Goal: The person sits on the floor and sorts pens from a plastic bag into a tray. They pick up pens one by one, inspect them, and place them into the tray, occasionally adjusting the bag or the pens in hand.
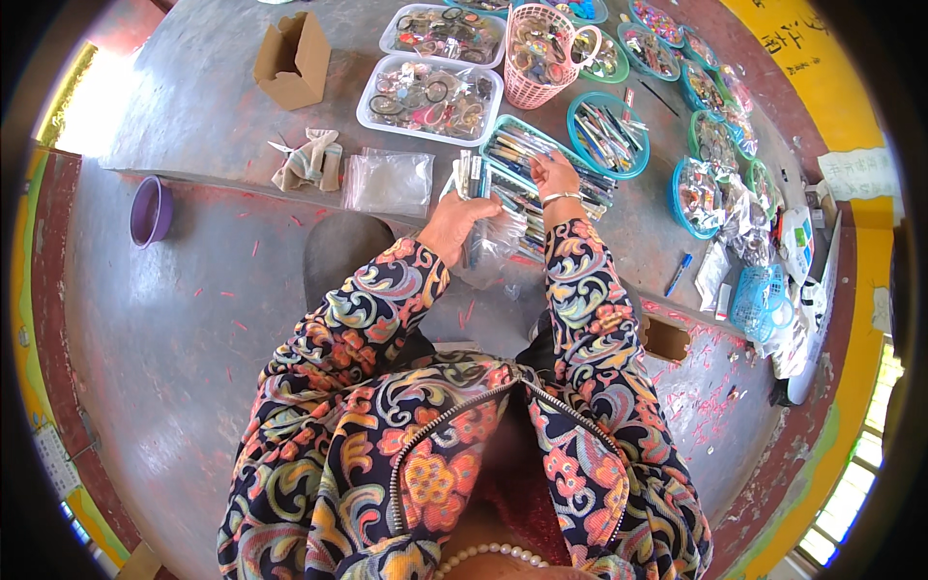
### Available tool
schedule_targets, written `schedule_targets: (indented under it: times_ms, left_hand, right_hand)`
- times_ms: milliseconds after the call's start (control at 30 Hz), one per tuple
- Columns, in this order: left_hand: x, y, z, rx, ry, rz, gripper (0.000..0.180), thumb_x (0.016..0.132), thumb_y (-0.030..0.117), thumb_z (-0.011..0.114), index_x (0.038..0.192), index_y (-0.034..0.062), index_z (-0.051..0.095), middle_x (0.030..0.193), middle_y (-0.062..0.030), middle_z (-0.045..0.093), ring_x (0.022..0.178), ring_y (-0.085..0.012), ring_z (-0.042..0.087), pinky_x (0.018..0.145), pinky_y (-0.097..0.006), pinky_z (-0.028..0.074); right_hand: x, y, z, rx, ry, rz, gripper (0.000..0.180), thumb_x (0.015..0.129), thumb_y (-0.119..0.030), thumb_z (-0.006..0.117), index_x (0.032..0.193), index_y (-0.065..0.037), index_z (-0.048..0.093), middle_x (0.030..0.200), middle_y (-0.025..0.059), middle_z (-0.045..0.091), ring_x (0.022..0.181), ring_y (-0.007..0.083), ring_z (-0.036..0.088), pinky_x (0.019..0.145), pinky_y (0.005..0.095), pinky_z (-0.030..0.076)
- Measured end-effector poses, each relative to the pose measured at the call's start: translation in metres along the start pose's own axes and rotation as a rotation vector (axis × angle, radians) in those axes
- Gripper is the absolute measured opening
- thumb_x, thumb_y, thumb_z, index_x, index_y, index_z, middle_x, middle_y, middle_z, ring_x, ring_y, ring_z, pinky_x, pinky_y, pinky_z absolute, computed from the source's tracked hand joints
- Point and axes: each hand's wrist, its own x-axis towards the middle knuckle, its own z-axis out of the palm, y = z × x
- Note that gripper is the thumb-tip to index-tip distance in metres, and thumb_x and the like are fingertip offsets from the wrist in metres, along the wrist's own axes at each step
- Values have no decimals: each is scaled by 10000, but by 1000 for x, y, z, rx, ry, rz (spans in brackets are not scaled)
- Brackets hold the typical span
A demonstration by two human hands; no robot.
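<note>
We look down at a grey worktop (193,106), taking the teal tray of pens (527,179) at its middle as our landmark. Left of the tray lie an empty clear plastic bag (389,181) and, farther left, an open brown cardboard box (292,60). Behind the tray sit two clear rectangular boxes of trinkets (430,99) and a pink mesh basket (537,53). Right of it stand round teal baskets (609,133) of pens and small packets, then a blue mesh basket (759,300). A yellow wall sign (788,43) and a white paper label (855,174) are beyond those.

Our left hand (462,217), its grip closed around a bundle of pens (470,177), is at the tray's near left edge, above a clear bag (493,246). Our right hand (554,176) rests on the pens in the tray, fingers curled; we cannot tell whether it grips one.
</note>
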Motion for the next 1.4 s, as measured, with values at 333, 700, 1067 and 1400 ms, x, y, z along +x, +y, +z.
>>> schedule_targets:
  times_ms: [333,700,1067,1400]
  left_hand:
    - [-10,8,12,-41,-211,-217,308,708,60,610,998,-31,565,869,-115,619,785,-197,601,714,-322,491]
    - [-12,7,14,76,-263,-234,267,725,118,626,950,-13,568,849,-109,613,759,-187,598,715,-313,483]
    - [-12,9,17,22,-300,-132,224,716,113,624,901,4,560,829,-110,605,770,-196,592,711,-323,478]
    - [-17,12,22,41,-223,-133,272,726,114,606,968,-3,563,839,-101,606,791,-196,592,706,-327,490]
  right_hand:
    - [-151,-87,28,-297,-628,247,361,799,-347,621,947,-20,592,848,65,614,701,141,571,627,249,464]
    - [-140,-93,-14,-49,-371,25,78,788,-105,640,817,-48,594,718,29,598,562,111,550,471,215,431]
    - [-125,-116,-34,459,-206,110,144,764,-89,673,753,-50,535,615,30,533,545,142,537,447,208,422]
    - [-108,-105,-39,534,-95,31,150,768,-61,659,759,-12,518,660,69,553,560,169,563,473,219,491]
